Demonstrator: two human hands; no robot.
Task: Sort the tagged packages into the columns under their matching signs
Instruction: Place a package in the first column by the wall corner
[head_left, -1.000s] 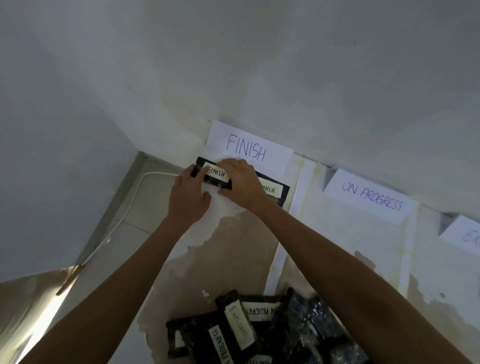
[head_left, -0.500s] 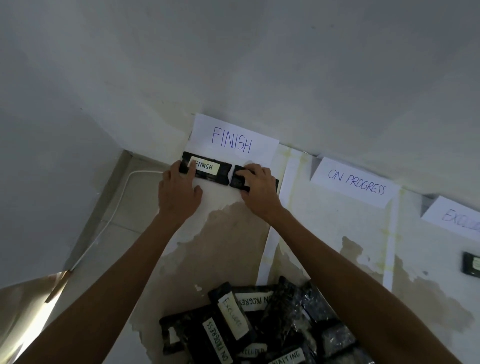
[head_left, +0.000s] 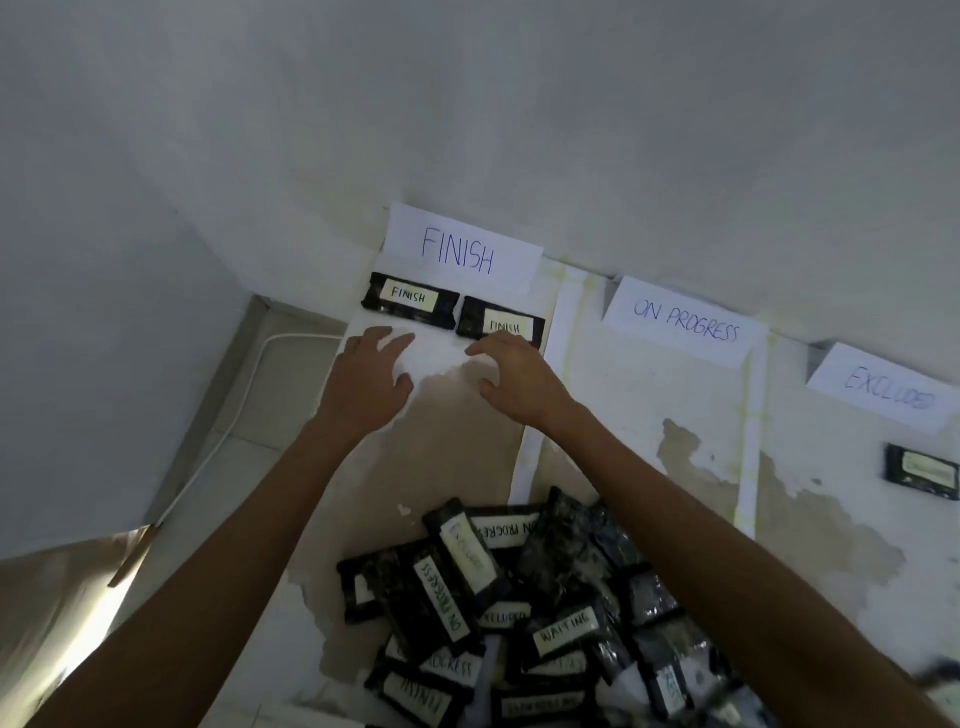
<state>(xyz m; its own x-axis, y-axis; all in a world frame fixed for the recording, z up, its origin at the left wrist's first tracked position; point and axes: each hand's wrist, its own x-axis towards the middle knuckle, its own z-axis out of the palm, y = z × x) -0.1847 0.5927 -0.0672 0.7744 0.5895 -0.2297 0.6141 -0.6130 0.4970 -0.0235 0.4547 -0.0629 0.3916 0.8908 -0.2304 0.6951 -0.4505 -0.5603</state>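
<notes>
Two black packages tagged FINISH lie side by side under the white FINISH sign (head_left: 462, 252): the left one (head_left: 410, 301) and the right one (head_left: 501, 323). My left hand (head_left: 371, 382) hovers just below the left package, fingers spread, holding nothing. My right hand (head_left: 511, 376) is below the right package, fingers apart and empty, its fingertips near the package's lower edge. A heap of black tagged packages (head_left: 519, 608) lies between my forearms, with tags such as ON PROGRESS, EXCLUDED and WAITING.
The ON PROGRESS sign (head_left: 685, 322) and the EXCLUDED sign (head_left: 888, 392) sit along the wall to the right. One black package (head_left: 922, 472) lies under EXCLUDED. White tape strips (head_left: 748, 441) divide the floor into columns. A white cable (head_left: 244, 389) runs along the floor at left.
Both hands have let go of the two FINISH packages and drawn back toward me. The packages stay side by side under the sign. The view has shifted, showing more of the right columns.
</notes>
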